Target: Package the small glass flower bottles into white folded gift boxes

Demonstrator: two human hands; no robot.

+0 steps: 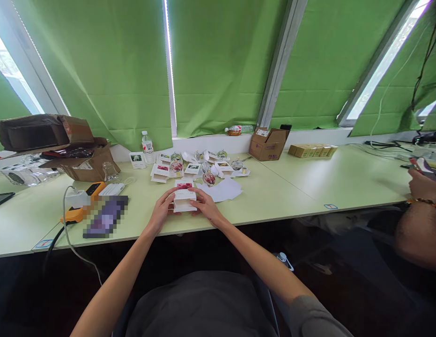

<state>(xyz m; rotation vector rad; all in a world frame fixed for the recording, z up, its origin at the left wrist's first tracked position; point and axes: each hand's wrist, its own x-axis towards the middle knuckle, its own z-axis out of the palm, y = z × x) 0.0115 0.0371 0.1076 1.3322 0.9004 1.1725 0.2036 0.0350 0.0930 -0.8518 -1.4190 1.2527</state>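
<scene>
Between both hands near the table's front edge is a small white box (184, 205) with a pink flower picture on its upper part; its near end looks open. My left hand (163, 208) is closed around the box's left side. My right hand (205, 206) grips the right side, fingers along the top and edge. Just beyond lie several similar white boxes (160, 173) and round clear ornaments, one with red inside (209, 178). White paper sheets (223, 189) lie right of my right hand.
Left are a blurred dark phone-like item (106, 217), an orange device (73, 215), a cable (65, 210) and open cardboard boxes (86, 164). A bottle (147, 147) stands behind. Rightward are a brown carton (269, 145), small yellow boxes (311, 150) and another person's hand (423, 185).
</scene>
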